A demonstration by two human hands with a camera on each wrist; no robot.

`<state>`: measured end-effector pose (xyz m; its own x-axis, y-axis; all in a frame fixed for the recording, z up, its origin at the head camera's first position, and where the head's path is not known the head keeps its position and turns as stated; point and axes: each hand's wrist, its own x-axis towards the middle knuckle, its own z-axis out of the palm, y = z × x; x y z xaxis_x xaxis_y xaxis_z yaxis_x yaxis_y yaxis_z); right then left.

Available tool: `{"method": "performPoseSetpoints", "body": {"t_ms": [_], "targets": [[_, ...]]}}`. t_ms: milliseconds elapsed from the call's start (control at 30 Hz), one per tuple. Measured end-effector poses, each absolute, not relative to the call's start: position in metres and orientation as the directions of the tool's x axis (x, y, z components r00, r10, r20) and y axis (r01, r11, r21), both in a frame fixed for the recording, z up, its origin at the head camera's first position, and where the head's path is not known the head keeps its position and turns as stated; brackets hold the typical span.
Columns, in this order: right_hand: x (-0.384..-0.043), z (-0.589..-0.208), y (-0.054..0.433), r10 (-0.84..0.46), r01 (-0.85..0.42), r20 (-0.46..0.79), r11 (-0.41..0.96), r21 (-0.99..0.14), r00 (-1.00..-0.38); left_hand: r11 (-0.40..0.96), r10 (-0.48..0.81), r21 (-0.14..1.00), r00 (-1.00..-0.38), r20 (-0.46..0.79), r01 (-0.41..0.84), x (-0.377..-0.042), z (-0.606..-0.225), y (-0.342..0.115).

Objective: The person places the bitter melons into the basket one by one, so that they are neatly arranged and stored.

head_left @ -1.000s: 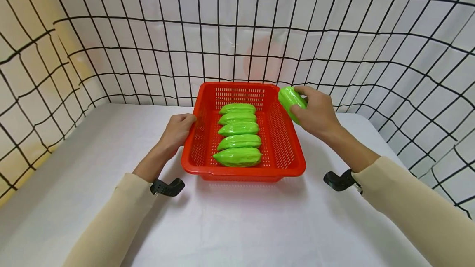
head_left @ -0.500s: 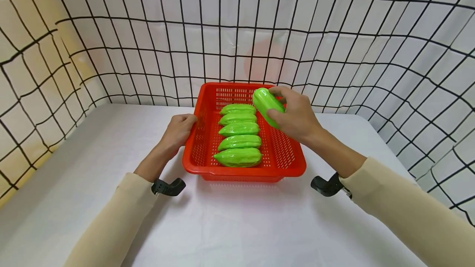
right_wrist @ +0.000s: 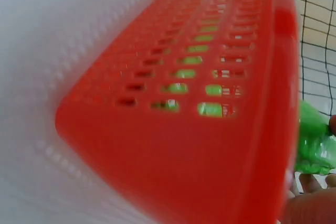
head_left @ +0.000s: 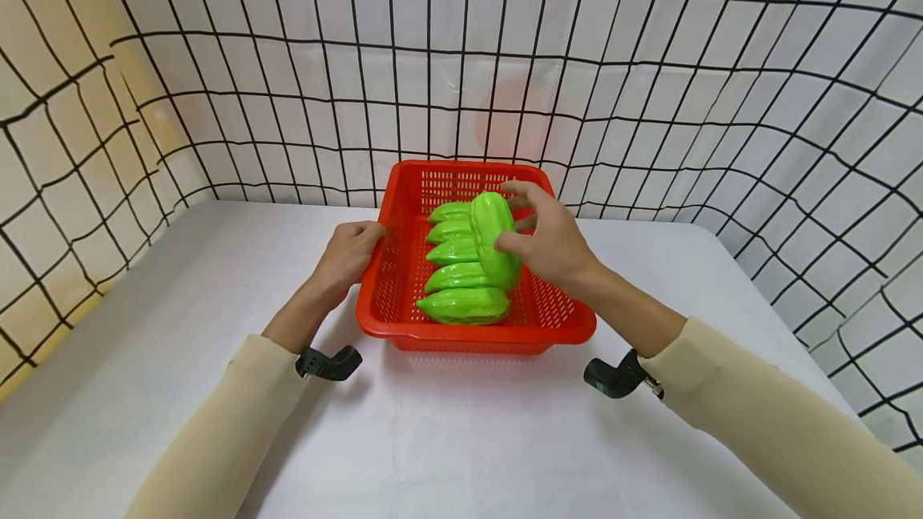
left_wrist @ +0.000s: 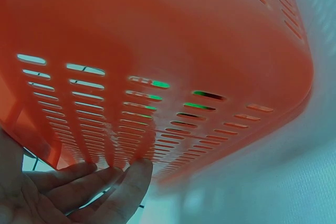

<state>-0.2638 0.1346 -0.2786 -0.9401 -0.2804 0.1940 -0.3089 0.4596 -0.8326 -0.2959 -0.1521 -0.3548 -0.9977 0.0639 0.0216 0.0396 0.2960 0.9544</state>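
Observation:
In the head view, my left hand (head_left: 353, 251) grips the left rim of a red plastic basket (head_left: 465, 335). The left wrist view shows its fingers (left_wrist: 79, 190) against the basket's slotted outer wall. Several glossy green bitter melons (head_left: 463, 307) lie in a row inside, pointed ends to the left. One more bitter melon (head_left: 493, 235) slants across the right ends of that row. Just right of it is my right hand (head_left: 551, 239), fingers spread apart from it, thumb at its near side. The right wrist view catches this green melon (right_wrist: 315, 142) above the rim.
The basket stands on a white-covered table (head_left: 461, 439). A black wire grid (head_left: 461, 46) rises behind and along both sides, with white sheeting behind it. Dark wrist cameras (head_left: 328, 363) sit on both cuffs.
My right hand has moved left and down over the basket with the bitter melon, which has turned steeper and now lies against the row; the fingers have loosened. The left hand stays put.

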Motion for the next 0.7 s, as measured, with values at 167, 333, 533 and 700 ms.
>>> {"method": "performPoseSetpoints", "body": {"t_ms": [167,333,533,700], "targets": [[-0.262,-0.287,0.128,-0.333,-0.26,0.136,0.362,-0.895,-0.933,0.271,0.056,0.962,-0.998,0.022,0.037,-0.297,-0.355,-0.151],[-0.259,-0.293,0.123,-0.356,-0.187,0.063,0.328,-0.926,-0.932,0.266,0.049,0.963,-0.999,0.023,0.035,-0.297,-0.354,-0.151],[-0.255,-0.297,0.121,-0.332,-0.084,-0.025,0.31,-0.947,-0.943,0.262,0.047,0.965,-0.999,0.019,0.031,-0.297,-0.354,-0.15],[-0.253,-0.302,0.121,-0.314,0.001,-0.105,0.315,-0.949,-0.943,0.26,0.046,0.965,-0.999,0.017,0.029,-0.297,-0.354,-0.151]]}}
